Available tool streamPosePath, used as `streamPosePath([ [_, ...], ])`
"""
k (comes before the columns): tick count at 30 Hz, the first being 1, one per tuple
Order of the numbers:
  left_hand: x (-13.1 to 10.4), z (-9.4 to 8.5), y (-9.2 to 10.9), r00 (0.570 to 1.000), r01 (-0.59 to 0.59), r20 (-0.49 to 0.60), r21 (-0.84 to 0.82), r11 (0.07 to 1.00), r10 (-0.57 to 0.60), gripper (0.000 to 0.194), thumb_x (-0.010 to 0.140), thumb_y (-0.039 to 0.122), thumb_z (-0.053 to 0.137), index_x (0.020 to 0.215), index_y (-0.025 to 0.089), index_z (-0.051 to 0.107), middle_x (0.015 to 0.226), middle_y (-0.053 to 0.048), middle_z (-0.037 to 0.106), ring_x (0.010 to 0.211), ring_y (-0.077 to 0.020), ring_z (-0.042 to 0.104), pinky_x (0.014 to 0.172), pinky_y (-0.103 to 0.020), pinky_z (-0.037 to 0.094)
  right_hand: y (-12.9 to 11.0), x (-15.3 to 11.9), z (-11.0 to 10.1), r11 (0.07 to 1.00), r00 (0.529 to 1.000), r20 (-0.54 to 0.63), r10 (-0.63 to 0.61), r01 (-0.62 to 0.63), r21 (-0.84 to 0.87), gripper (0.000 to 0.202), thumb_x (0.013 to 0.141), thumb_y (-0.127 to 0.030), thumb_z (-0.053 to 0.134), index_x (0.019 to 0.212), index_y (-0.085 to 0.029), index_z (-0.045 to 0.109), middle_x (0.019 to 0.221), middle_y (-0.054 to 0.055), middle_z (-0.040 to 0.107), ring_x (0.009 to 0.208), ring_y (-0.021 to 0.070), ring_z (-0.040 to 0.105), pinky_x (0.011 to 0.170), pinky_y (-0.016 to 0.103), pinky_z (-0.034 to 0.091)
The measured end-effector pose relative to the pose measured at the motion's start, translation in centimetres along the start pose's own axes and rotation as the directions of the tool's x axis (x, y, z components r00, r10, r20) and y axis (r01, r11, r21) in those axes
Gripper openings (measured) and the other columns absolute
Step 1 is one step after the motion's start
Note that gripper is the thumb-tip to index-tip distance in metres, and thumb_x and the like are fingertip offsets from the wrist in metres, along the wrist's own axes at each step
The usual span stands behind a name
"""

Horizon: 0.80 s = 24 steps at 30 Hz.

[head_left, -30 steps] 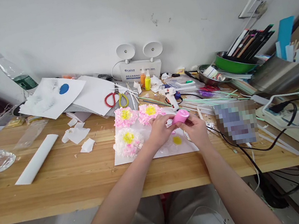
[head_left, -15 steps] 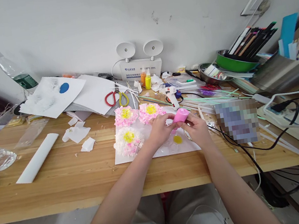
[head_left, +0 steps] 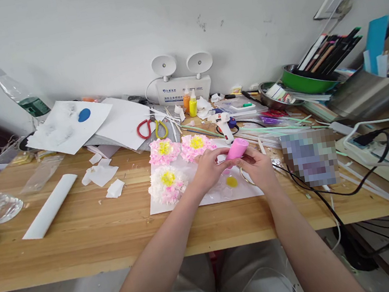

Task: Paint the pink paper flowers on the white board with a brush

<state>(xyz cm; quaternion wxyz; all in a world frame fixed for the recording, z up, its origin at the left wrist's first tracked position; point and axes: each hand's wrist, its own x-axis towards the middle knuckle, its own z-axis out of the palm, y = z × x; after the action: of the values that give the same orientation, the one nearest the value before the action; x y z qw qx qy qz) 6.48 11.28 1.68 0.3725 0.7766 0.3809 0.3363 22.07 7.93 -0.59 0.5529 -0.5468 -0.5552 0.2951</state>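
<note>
1 pink bottle [head_left: 238,148], left hand [head_left: 207,169] and right hand [head_left: 259,169], fingers [head_left: 249,155] curled around it, above white paper [head_left: 241,194]

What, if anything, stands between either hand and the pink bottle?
Nothing visible: the left hand and the right hand both have their fingers on the pink bottle. Its lower end is hidden by the fingers, so contact there cannot be judged.

Left hand [head_left: 206,170] curled, right hand [head_left: 259,169] clasping
</note>
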Motion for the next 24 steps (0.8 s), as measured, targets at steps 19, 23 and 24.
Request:
streamPosePath([
  [19, -0.02, -0.11, 0.06, 0.999, 0.035, 0.024, 0.044, 0.998, -0.036, 0.022, 0.083, 0.035, 0.055, 0.102, 0.025, 0.063, 0.104, 0.003, 0.066, 0.095, -0.0176, 0.053, 0.085, -0.032, 0.037, 0.29, -0.09, -0.05, 0.998, 0.998, -0.001, 0.055, -0.055, 0.028, 0.027, 0.062, -0.037, 0.073, 0.081, -0.018, 0.067, 0.079, 0.002, 0.063, 0.074, 0.0177, 0.058, 0.072, 0.035, 0.049],
  [23, -0.02, -0.10, -0.09, 0.999, 0.022, 0.031, 0.040, 0.999, -0.023, 0.024, 0.083, 0.036, 0.055, 0.103, 0.024, 0.063, 0.105, 0.002, 0.066, 0.094, -0.0175, 0.053, 0.084, -0.032, 0.037, 0.43, -0.12, -0.14, 1.000, 1.000, -0.001, 0.019, -0.019, 0.005, 0.027, 0.064, -0.038, 0.072, 0.081, -0.017, 0.068, 0.080, 0.003, 0.064, 0.075, 0.0180, 0.058, 0.074, 0.035, 0.049],
  [24, -0.02, -0.01, -0.12, 0.999, 0.025, 0.032, 0.048, 0.998, -0.027, 0.024, 0.083, 0.035, 0.055, 0.103, 0.024, 0.063, 0.105, 0.002, 0.066, 0.095, -0.0177, 0.053, 0.085, -0.032, 0.037, 0.48, -0.16, -0.17, 1.000, 1.000, -0.003, 0.006, -0.006, -0.016, 0.027, 0.065, -0.038, 0.071, 0.081, -0.017, 0.068, 0.080, 0.003, 0.064, 0.076, 0.0184, 0.059, 0.074, 0.036, 0.049],
])
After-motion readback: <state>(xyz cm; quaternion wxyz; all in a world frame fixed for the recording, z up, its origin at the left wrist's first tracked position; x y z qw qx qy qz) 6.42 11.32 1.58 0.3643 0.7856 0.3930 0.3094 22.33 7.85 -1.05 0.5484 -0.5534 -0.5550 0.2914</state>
